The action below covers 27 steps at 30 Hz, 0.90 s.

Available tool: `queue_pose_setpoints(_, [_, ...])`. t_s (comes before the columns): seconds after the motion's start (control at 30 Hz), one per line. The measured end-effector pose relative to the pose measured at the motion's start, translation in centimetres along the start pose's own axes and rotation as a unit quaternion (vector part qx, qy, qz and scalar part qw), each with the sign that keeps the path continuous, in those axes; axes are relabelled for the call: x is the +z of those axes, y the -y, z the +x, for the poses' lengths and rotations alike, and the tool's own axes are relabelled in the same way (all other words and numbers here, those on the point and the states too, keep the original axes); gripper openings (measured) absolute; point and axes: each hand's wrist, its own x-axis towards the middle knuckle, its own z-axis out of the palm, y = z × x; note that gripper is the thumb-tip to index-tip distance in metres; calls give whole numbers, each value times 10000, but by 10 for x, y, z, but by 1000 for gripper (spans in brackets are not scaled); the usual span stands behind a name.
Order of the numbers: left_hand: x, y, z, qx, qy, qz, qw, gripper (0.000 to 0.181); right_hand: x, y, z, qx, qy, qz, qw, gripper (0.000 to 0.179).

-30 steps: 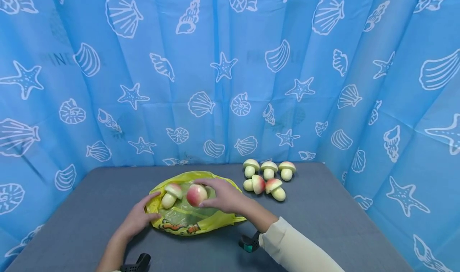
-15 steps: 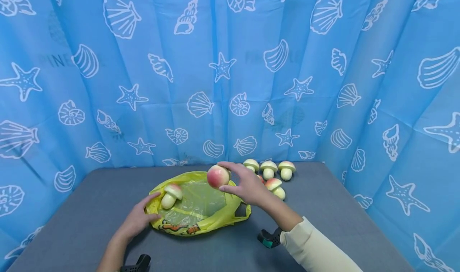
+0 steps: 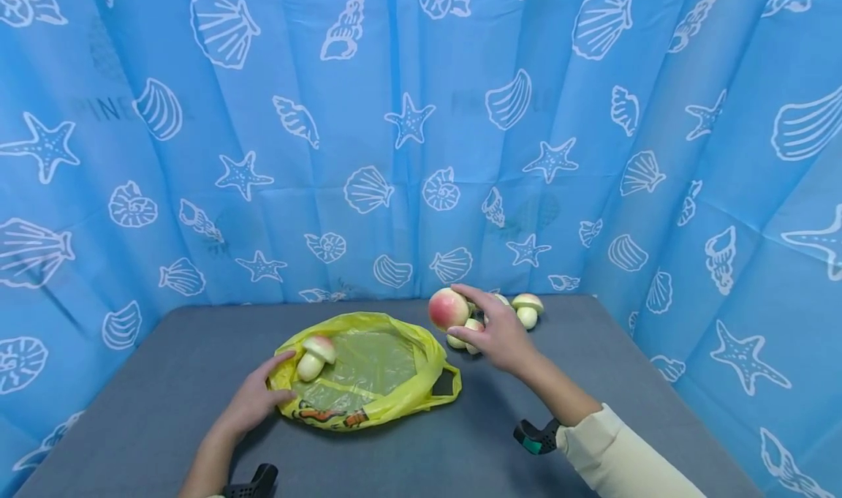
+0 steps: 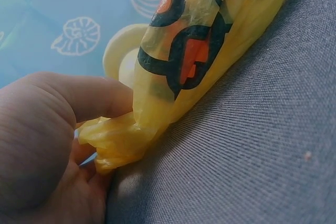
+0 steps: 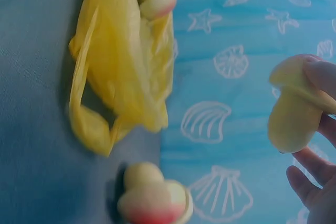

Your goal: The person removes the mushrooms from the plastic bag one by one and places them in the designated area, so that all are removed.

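Observation:
My right hand (image 3: 503, 333) holds a toy mushroom (image 3: 449, 308) by its pink-and-cream cap, raised over the right side of the table; the right wrist view shows its pale stem (image 5: 292, 121) between thumb and fingers. To the left lies a yellow plastic bag (image 3: 401, 409) with its mouth spread wide. Another mushroom (image 3: 316, 357) with a reddish cap rests inside, near the left rim. At that rim my left hand (image 3: 253, 399) pinches the bag; in the left wrist view the thumb (image 4: 102, 97) presses on the plastic, with fingers behind it.
Behind and beneath my right hand several more mushrooms (image 3: 528, 310) stand or lie at the table's back right, partly hidden by the hand. A bag handle loop (image 3: 454, 385) sticks out rightward. A blue shell-print curtain (image 3: 408, 191) borders the grey table (image 3: 427, 461).
The right hand has lifted the mushroom from over the bag's mouth and carried it right, to the group at the back right. The left hand and the bag's left side have stayed put.

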Motion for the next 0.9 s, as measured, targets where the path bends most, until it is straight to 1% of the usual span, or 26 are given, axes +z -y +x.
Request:
queue_pose_setpoints(0.27, [-1,-1,-1,72,-3,8,10000,77,-25,-22,-8,262,-407,-260,9985,63])
queue_pose_setpoints(0.4, [-2,-2,-1,37,13,-19,10000,77,-35,-31,-12,349,-502,-336,9976,64])
queue_pose_setpoints(0.5, [-3,-3,-1,5,34,-44,10000,77,-39,-39,-16,438,-572,-394,9966,64])
queue_pose_setpoints(0.67, [-2,-3,-1,18,51,-30,10000,77,-44,-57,-24,590,-722,-335,9951,63])
queue_pose_setpoints(0.9, [0,-1,-1,24,46,-89,9999,78,-48,-84,-35,1007,-640,-407,9920,62])
